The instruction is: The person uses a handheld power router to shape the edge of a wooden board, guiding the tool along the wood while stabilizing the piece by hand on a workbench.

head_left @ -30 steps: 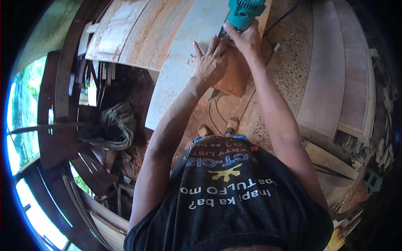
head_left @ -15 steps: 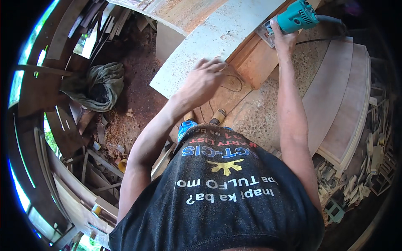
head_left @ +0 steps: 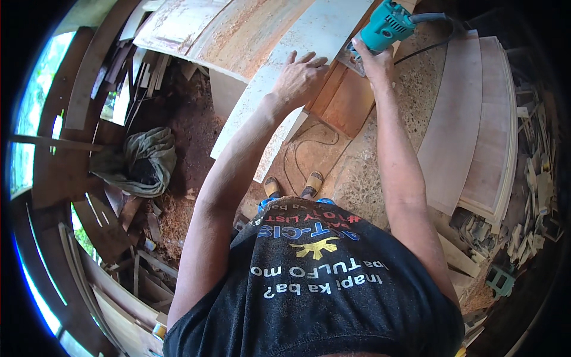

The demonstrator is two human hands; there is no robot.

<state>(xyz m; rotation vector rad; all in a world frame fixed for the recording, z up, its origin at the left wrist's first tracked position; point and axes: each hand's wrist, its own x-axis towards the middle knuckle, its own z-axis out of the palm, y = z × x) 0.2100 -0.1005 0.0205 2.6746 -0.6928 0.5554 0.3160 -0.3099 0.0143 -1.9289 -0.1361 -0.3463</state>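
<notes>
My right hand (head_left: 376,62) grips a teal power trimmer (head_left: 383,31) with a clear base, held at the edge of a long white board (head_left: 312,27). My left hand (head_left: 297,81) lies on that board to the lower left of the tool, its fingers apart and slightly bent. Below the board's edge is a reddish-brown wooden piece (head_left: 351,101), dusted with sawdust. A pale narrow strip (head_left: 278,154) shows under the board's near end. The trimmer's cord (head_left: 422,52) loops away to the right.
Broad panels (head_left: 205,33) lie beyond the board. Curved plywood sheets (head_left: 452,125) are stacked at the right, near wood offcuts (head_left: 529,178). A crumpled sack (head_left: 143,157) sits among scraps at the left. My sandaled feet (head_left: 312,184) stand on a sawdust-covered floor.
Since half a second ago my left hand has slid forward along the board, fingers more spread. The trimmer in my right hand has shifted left, and the whole view has moved slightly.
</notes>
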